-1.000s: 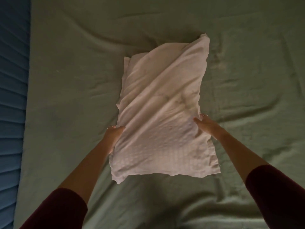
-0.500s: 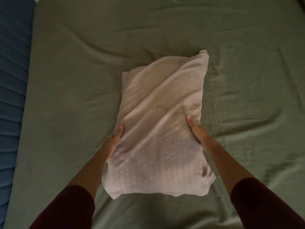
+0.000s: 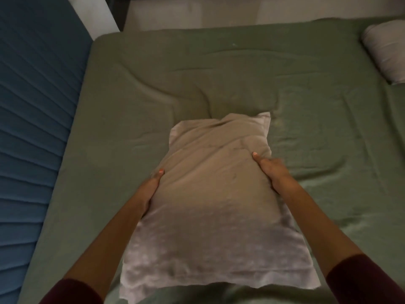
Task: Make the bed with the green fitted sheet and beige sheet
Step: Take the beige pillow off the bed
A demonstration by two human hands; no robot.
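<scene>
A beige pillow is held over the middle of the bed, lengthwise away from me. My left hand grips its left side, thumb on top and fingers hidden underneath. My right hand grips its right side the same way, thumb lying on the fabric. The green fitted sheet covers the mattress and shows creases around the pillow. No beige sheet is in view apart from the pillowcase.
A blue ribbed headboard runs along the left side of the bed. A second pale pillow lies at the far right edge. Beyond the bed's far edge is pale floor.
The pillow has come up off the sheet toward me in both hands, and my thumbs have moved onto its top. My view has tilted up, showing the bed's far edge and the second pillow.
</scene>
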